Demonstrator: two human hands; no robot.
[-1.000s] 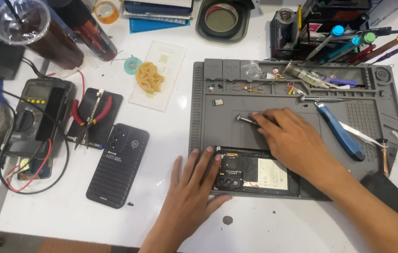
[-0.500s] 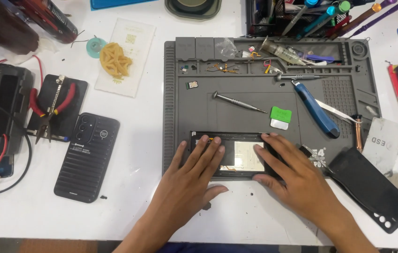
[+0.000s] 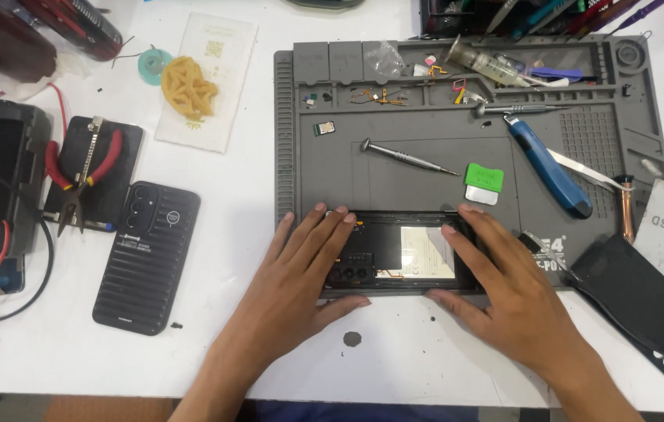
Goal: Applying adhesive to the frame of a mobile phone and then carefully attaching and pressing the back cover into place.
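White table [image 3: 230, 328] under grey mat [image 3: 332, 172]

screwdriver [image 3: 408, 157] laid mid-mat | green tab [image 3: 483, 179] just right of it | blue-handled tool [image 3: 547, 166] seen toward mat's right edge | red pliers [image 3: 82, 173] and ribbed black phone [image 3: 146, 255] placed near tabletop's left edge
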